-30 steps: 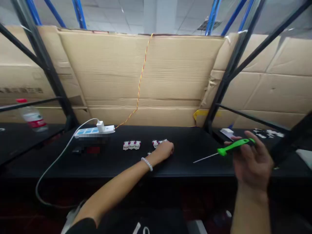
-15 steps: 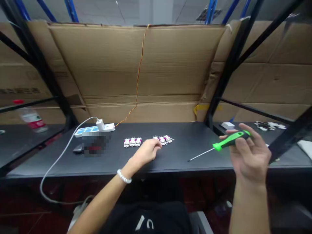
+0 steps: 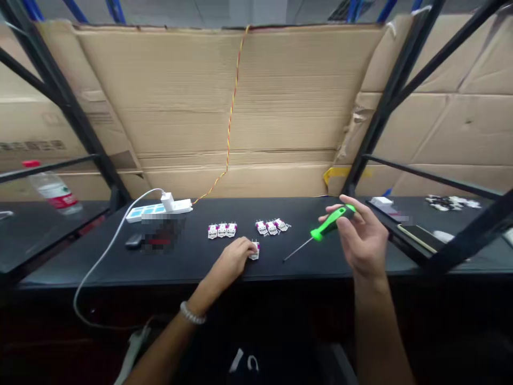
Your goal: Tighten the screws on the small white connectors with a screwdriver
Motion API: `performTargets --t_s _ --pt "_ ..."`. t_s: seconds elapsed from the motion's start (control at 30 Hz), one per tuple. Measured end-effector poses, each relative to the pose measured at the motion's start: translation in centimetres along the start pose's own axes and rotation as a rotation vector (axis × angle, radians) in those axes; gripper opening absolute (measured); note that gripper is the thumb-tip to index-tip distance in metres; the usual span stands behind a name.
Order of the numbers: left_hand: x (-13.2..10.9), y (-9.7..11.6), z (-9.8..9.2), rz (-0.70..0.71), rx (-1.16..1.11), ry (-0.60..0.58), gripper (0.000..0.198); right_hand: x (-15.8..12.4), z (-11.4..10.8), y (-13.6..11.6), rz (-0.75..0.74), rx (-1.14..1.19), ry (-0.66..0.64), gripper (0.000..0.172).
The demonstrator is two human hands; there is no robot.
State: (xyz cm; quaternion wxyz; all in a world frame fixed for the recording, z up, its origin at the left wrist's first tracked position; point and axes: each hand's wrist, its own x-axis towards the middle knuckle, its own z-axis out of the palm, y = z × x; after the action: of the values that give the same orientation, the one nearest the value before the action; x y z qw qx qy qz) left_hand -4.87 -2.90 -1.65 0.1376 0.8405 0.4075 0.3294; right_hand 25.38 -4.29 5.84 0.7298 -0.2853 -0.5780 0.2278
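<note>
My left hand (image 3: pixel 234 255) has its fingers closed on a small white-and-purple part (image 3: pixel 255 250) at the table surface; the fingers hide some of it. In my right hand (image 3: pixel 364 240) is a green-and-black screwdriver (image 3: pixel 333 221), gripped by its handle above the table. Its thin shaft slants down to the left, with the tip a little right of the held part. Three similar white-and-purple parts (image 3: pixel 271 227) lie behind my left hand, somewhat askew. Another row of three (image 3: pixel 222 230) stands farther left.
A white power strip (image 3: pixel 159 209) with a plugged-in charger and trailing cable lies at the left, near a dark mouse-like object (image 3: pixel 133 241). Black metal posts (image 3: pixel 371 133) flank the table (image 3: pixel 192 264). Cardboard (image 3: pixel 280 107) lines the back. A bottle (image 3: pixel 58 191) stands far left.
My left hand has drawn one white-and-purple part toward me, away from the right-hand group. My right hand has moved left with the screwdriver. The camera view has shifted slightly.
</note>
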Motion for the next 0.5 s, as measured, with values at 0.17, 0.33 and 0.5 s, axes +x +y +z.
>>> performTargets --t_s 0.17,0.33,0.5 --pt "0.1 -0.2 0.9 0.032 0.1 -0.048 0.023 -0.1 1.5 0.6 -0.017 0.0 -0.004 0.039" --pt "0.1 -0.5 1.2 0.042 0.161 -0.069 0.022 -0.2 1.2 0.5 -0.027 -0.018 -0.003 0.04" --pt "0.2 -0.4 1.1 0.048 0.209 -0.08 0.022 -0.1 1.1 0.3 -0.018 0.01 0.005 0.04"
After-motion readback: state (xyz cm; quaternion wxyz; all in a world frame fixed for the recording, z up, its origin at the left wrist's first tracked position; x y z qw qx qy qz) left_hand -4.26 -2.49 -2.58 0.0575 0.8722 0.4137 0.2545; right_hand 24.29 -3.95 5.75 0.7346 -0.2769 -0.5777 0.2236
